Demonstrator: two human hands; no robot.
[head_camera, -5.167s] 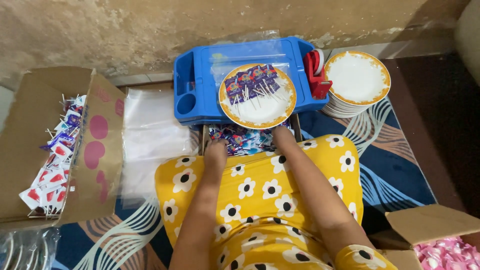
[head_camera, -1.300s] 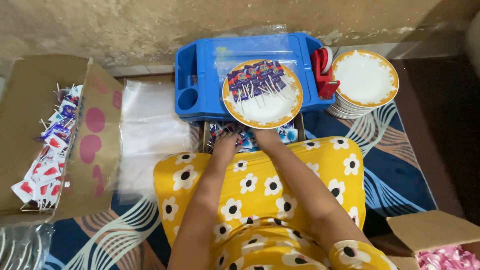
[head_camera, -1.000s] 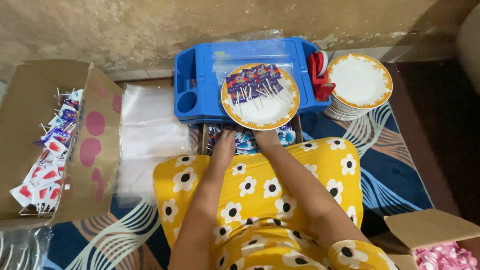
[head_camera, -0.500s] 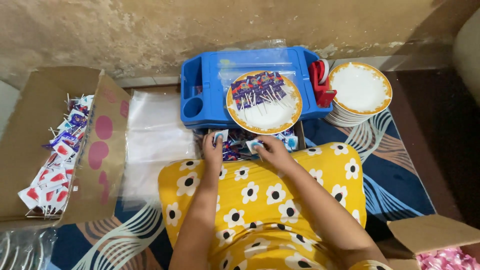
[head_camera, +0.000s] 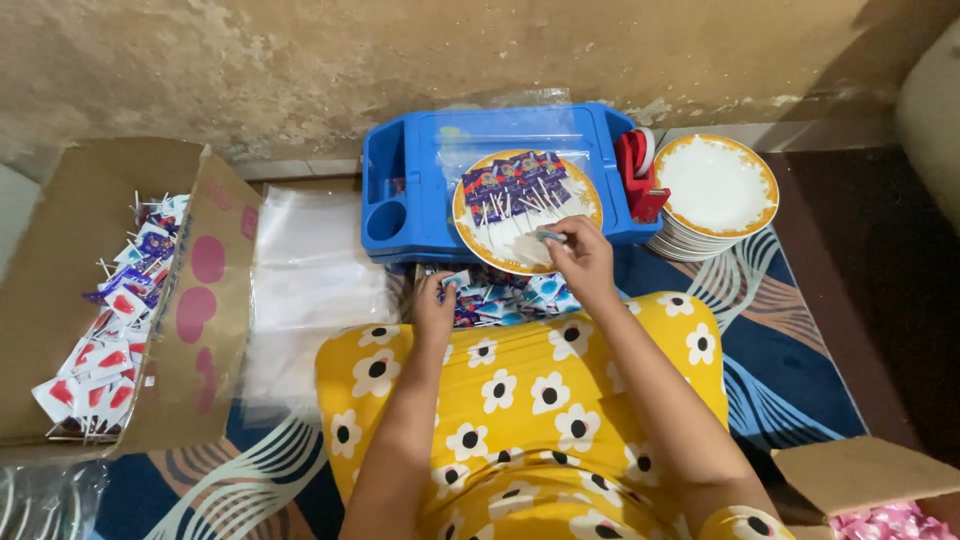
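My right hand (head_camera: 583, 262) pinches a small wrapped packet (head_camera: 549, 237) at the near rim of a paper plate (head_camera: 527, 208) with an orange edge. A row of wrapped stick candies lies across that plate. The plate rests on a blue plastic tray (head_camera: 420, 175). My left hand (head_camera: 436, 312) holds another small packet (head_camera: 456, 279) just below the tray. Between both hands sits a pile of blue and red wrapped packets (head_camera: 510, 296), in front of my lap in yellow flowered cloth (head_camera: 520, 400).
A stack of paper plates (head_camera: 715, 190) stands right of the tray, beside a red tape dispenser (head_camera: 637, 172). Clear plastic bags (head_camera: 310, 275) lie to the left. An open cardboard box (head_camera: 100, 300) holds packed candies. Another box (head_camera: 880, 495) with pink sweets is at bottom right.
Both hands lifted out of the packet pile. The right hand rose to the plate's near rim with a packet, and the left hand now holds one just below the tray.
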